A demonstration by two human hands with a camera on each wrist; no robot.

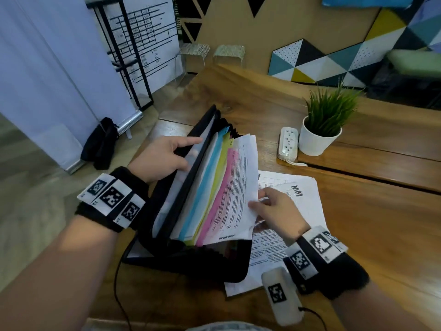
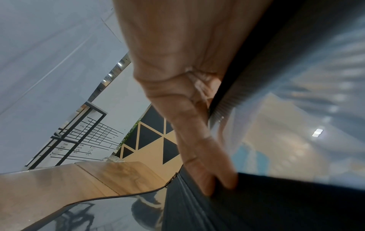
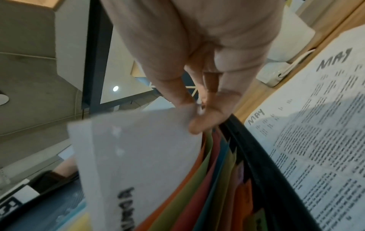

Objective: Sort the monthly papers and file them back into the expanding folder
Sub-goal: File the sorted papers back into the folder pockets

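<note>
1. The wooden table (image 1: 274, 96) fills the head view from centre out to 3 o'clock.
2. The black expanding folder (image 1: 188, 256) lies open on the table at the centre, its mouth running from 12 toward 6 o'clock, with blue, green and pink dividers fanned inside.
3. A loose pile of printed papers (image 1: 305, 199) lies flat on the table at the folder's 3 o'clock side, partly tucked under it; the top sheet is headed "MAY".
4. A printed sheet (image 1: 238, 187) stands in the folder just behind the pink divider, leaning toward 3 o'clock.
5. The potted plant (image 1: 322, 130) stands at 2 o'clock, with a white power strip (image 1: 288, 144) just beside it at its 9 o'clock.
6. The left hand (image 1: 164, 158) grips the folder's front flap at 10 o'clock, thumb on the inner face and fingers curled round the edge.
7. The right hand (image 1: 276, 209) pinches the sheet's right edge between thumb and fingertips at 4 o'clock.
</note>
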